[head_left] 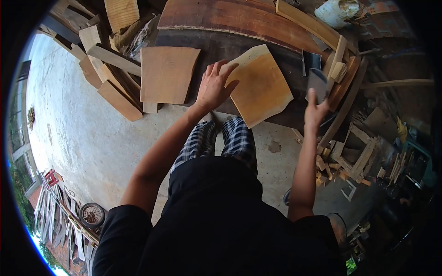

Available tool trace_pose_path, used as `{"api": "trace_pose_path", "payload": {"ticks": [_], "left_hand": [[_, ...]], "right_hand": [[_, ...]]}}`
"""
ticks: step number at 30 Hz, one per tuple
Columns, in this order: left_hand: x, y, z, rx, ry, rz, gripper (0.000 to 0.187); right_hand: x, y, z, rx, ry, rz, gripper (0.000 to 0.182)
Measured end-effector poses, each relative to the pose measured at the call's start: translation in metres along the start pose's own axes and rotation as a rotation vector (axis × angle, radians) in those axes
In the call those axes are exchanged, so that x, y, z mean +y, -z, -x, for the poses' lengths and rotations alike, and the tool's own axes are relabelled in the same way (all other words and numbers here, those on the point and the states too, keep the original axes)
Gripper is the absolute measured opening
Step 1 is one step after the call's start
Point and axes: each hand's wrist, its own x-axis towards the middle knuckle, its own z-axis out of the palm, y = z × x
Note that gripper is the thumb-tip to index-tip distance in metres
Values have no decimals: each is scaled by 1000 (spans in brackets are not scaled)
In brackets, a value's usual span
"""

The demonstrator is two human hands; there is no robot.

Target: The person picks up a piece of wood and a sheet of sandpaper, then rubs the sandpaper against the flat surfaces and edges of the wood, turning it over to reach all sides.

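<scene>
A yellowish wooden board (pixel 262 87) with angled corners lies on the dark workbench (pixel 216 43), its near corner jutting past the bench's front edge. My left hand (pixel 215 86) is over this board's left edge, fingers spread and thumb apart. Off to the right, my right hand (pixel 316 110) grips a dark grey piece of sandpaper (pixel 317 82), which looks curled at its top. Just beyond that hand, another dark sheet with a bent edge (pixel 311 62) rests on the bench. To the left of my left hand lies a second, light brown board (pixel 168 74).
A wide reddish-brown plank (pixel 235 20) spans the back of the bench. Wood offcuts are piled at the left (pixel 113 69) and below the bench's right end (pixel 352 152). Wooden strips (pixel 338 57) lean at the bench's right side. A wheel (pixel 92 215) is on the floor at lower left.
</scene>
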Motion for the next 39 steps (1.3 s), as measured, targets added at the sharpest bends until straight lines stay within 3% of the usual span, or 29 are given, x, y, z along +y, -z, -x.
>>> {"api": "trace_pose_path", "payload": {"ticks": [2,3,4,5,6,8,10,11,12,14,16,18,19,20,22,23,25,27,30,33,34,36,37,39], "left_hand": [[-8,-14,-3,154,-87,-222,75],[-14,-23,-4,73,-31,-267,96],[-14,-26,-4,73,-36,-267,96],[-12,-30,-1,75,-24,-285,100],[-11,-33,2,77,-7,-303,105],[-12,-34,2,121,-19,-312,113],[-5,-34,10,105,37,-303,116],[-2,-35,15,201,27,-347,118],[2,-33,17,200,30,-349,118],[9,-25,25,95,259,-343,121],[5,-25,40,133,282,-354,126],[6,-23,54,162,431,-241,124],[5,-25,66,283,372,-243,104],[2,-32,82,280,382,-240,104],[-6,-49,111,466,597,270,72],[-5,-51,118,471,601,268,72],[-3,-54,128,53,1178,1260,52],[12,-60,117,-75,1005,1249,59],[22,-81,94,-81,970,1302,47],[12,-103,99,-10,944,1254,39],[2,-107,103,-74,826,1092,35],[-1,-115,104,-61,826,1086,35],[8,-104,101,-49,860,1182,40],[16,-93,97,-32,868,1261,48]], "right_hand": [[17,20,-43,9,2,184,47],[19,22,-66,22,146,150,60],[14,20,-87,50,297,176,66],[11,18,-104,220,488,608,73],[-4,18,-110,218,488,610,73],[-42,2,-114,271,573,909,76],[-18,-26,-111,-147,503,434,76],[-2,-43,-101,-217,470,498,74],[18,-61,-92,-203,422,457,68],[63,-87,-88,-119,356,558,58],[72,-94,-87,-72,310,465,47],[43,-85,-68,-179,264,409,38],[34,-81,-54,-232,294,398,37],[9,-78,-25,-259,388,369,35],[-8,-80,35,-446,597,174,42],[-10,-84,64,-595,652,265,47],[-14,-93,81,-661,717,323,48],[-15,-111,58,-628,673,298,50],[-30,-138,47,-456,509,334,45],[-35,-119,109,-663,733,234,38],[-36,-111,130,-715,768,171,37],[-36,-118,107,-780,879,161,39],[-43,-128,82,-763,892,260,40],[-49,-163,46,-602,718,225,38]]}}
